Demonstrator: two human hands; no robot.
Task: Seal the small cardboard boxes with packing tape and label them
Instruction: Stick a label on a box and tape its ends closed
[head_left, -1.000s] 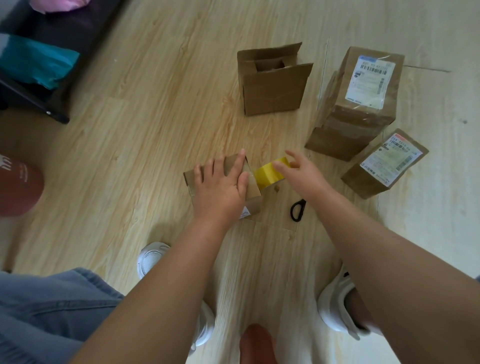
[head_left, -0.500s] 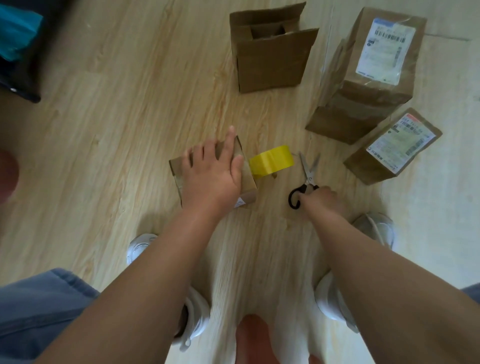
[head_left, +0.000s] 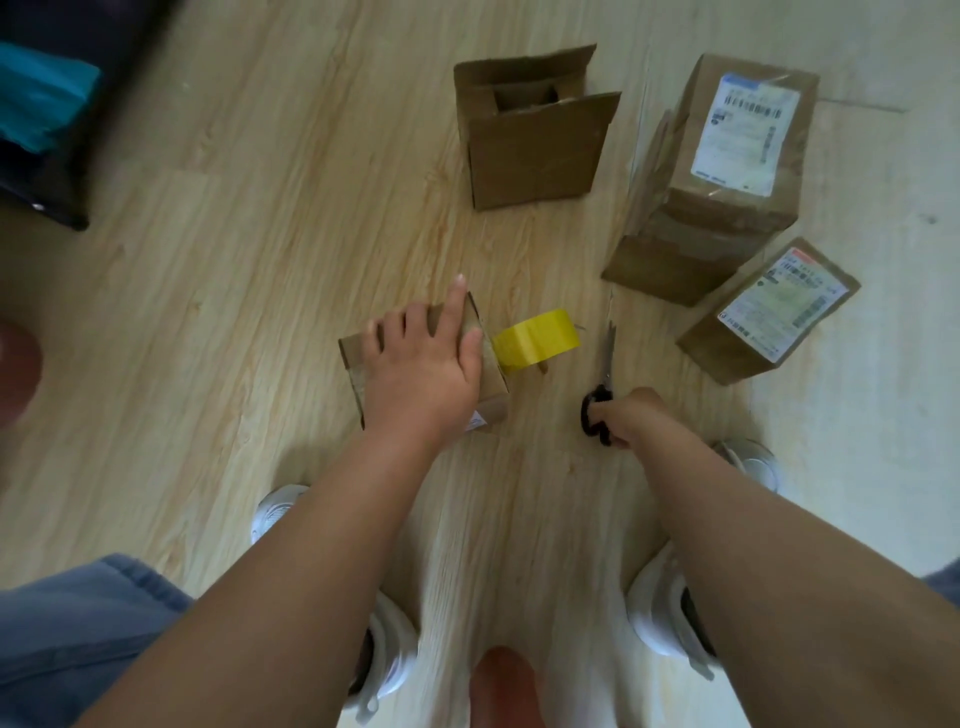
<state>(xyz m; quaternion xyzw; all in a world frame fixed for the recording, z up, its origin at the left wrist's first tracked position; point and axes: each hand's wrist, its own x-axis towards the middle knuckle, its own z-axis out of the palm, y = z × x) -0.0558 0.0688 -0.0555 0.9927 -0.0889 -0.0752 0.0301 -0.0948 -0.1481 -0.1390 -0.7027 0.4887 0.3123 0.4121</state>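
Centre of frame: the left hand (head_left: 421, 369) lies flat on a box (head_left: 493, 382) on the floor (head_left: 260, 260), its fingers straight and spread. The yellow tape (head_left: 537, 340) stands just beside the box's right edge. Right of centre: the right hand (head_left: 631, 415) has its fingers curled round the black handles of the scissors (head_left: 605, 364), with the blades pointing up the frame. Upper centre: an open box (head_left: 535, 150). Upper right: a large labelled box (head_left: 727, 171), with a small labelled box (head_left: 769, 312) below it.
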